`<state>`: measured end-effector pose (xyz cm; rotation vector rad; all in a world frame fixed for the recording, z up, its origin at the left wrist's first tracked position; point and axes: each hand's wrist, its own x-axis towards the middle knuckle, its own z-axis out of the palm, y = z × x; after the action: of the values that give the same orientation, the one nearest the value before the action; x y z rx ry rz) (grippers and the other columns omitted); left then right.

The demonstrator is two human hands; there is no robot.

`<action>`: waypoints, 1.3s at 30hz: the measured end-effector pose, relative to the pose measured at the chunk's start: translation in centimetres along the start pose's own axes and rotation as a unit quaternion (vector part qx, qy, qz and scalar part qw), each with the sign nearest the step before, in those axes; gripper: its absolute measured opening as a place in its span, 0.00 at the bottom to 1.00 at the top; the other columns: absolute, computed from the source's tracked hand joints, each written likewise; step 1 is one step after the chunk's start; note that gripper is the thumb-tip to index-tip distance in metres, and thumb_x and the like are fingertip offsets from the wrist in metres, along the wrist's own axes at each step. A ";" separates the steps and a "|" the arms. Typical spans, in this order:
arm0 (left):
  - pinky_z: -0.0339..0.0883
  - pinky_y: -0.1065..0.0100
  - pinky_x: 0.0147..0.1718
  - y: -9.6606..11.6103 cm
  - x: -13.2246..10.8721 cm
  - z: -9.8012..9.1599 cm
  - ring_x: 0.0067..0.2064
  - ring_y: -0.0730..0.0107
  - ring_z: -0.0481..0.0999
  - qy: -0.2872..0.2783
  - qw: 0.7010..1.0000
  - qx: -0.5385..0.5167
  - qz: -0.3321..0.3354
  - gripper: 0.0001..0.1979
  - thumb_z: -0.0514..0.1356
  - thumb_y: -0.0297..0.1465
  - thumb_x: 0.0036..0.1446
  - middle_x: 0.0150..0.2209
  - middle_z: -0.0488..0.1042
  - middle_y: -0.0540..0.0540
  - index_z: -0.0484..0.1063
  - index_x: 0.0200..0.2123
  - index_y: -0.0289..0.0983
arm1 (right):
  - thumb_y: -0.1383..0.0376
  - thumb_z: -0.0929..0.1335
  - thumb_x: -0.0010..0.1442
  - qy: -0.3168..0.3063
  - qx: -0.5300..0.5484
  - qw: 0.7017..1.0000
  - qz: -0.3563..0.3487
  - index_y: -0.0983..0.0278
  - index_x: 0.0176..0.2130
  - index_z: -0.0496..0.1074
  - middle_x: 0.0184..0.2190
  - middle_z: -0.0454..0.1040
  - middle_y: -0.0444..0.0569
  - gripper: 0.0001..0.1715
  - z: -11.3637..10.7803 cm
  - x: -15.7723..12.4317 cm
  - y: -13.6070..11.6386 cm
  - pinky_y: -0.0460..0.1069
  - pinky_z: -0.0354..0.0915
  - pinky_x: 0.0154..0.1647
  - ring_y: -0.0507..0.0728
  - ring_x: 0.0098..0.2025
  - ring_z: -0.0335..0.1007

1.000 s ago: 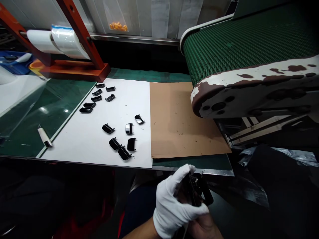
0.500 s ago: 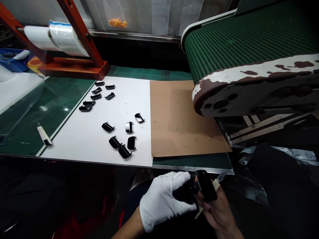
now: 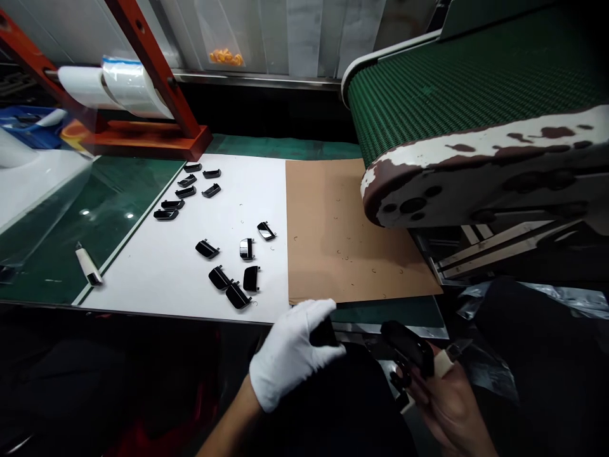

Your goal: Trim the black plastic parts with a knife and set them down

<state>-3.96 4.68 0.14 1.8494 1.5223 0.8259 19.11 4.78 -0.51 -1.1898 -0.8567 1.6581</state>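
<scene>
My left hand (image 3: 295, 355), in a white glove, is just below the table's front edge. Its thumb and fingers curve around a dark piece (image 3: 324, 331) that looks like a black plastic part, mostly hidden by the glove. My bare right hand (image 3: 450, 397) is lower right, closed on a glossy black plastic part (image 3: 408, 346) with small prongs. The same hand also grips a knife with a cream handle (image 3: 443, 364), its blade pointing up and right. Several similar black parts (image 3: 219, 277) lie on the white sheet (image 3: 157, 273).
Brown cardboard (image 3: 323, 254) with small dark shavings lies right of the white sheet. A green conveyor belt (image 3: 419, 95) overhangs it. Another cream-handled knife (image 3: 88, 265) lies on the left. Behind it stands an orange-red stand (image 3: 147, 136) with rolls of clear film (image 3: 128, 89).
My hands have moved apart: the left went left and slightly up, the right went right with the black part and the knife. The view has shifted slightly.
</scene>
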 end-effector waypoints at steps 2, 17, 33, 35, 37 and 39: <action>0.68 0.60 0.54 -1.2 1.9 -0.8 0.52 0.58 0.74 0.022 0.999 0.043 -0.006 0.30 0.70 0.31 0.48 0.51 0.74 0.41 0.67 0.54 0.36 | 0.55 0.76 0.48 0.019 -0.002 1.000 0.010 0.61 0.29 0.77 0.16 0.57 0.38 0.14 0.1 0.0 0.2 0.42 0.42 0.15 0.45 0.16 0.45; 0.62 0.55 0.59 -2.6 2.2 -2.6 0.61 0.54 0.66 0.021 0.992 0.125 -0.013 0.37 0.67 0.37 0.53 0.60 0.66 0.37 0.55 0.62 0.39 | 0.46 0.76 0.43 0.066 -0.029 0.994 0.084 0.66 0.32 0.75 0.14 0.57 0.36 0.27 1.1 0.8 1.0 0.42 0.46 0.14 0.44 0.15 0.45; 0.71 0.59 0.52 1.7 -1.7 2.7 0.53 0.55 0.74 0.051 0.997 -0.040 0.049 0.48 0.71 0.40 0.46 0.55 0.72 0.40 0.48 0.65 0.42 | 0.48 0.79 0.35 0.070 0.072 0.983 0.157 0.65 0.24 0.72 0.13 0.53 0.33 0.27 4.8 0.8 2.2 0.41 0.41 0.16 0.42 0.15 0.40; 0.71 0.59 0.51 1.8 -1.8 2.8 0.52 0.55 0.74 0.054 0.996 -0.048 0.047 0.47 0.70 0.42 0.47 0.54 0.73 0.40 0.49 0.65 0.42 | 0.49 0.79 0.37 0.056 0.075 0.983 0.158 0.65 0.25 0.73 0.13 0.53 0.34 0.26 4.7 0.7 2.4 0.41 0.42 0.16 0.42 0.16 0.40; 0.71 0.60 0.51 1.8 -1.8 2.8 0.51 0.55 0.75 0.055 0.996 -0.054 0.045 0.47 0.69 0.43 0.47 0.53 0.73 0.40 0.49 0.65 0.42 | 0.49 0.79 0.38 0.048 0.076 0.983 0.160 0.65 0.26 0.74 0.14 0.54 0.34 0.25 4.5 0.6 2.6 0.41 0.44 0.16 0.42 0.16 0.40; 0.71 0.60 0.50 1.8 -1.8 2.7 0.51 0.56 0.75 0.057 0.996 -0.052 0.049 0.47 0.69 0.44 0.48 0.53 0.73 0.41 0.49 0.65 0.42 | 0.51 0.79 0.39 0.047 0.077 0.983 0.161 0.64 0.28 0.75 0.14 0.54 0.34 0.24 4.4 0.4 2.8 0.41 0.45 0.16 0.43 0.16 0.41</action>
<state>-1.01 2.41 -0.30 1.8386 1.4367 1.0527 14.14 4.04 -1.87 -1.3360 -0.4845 1.8712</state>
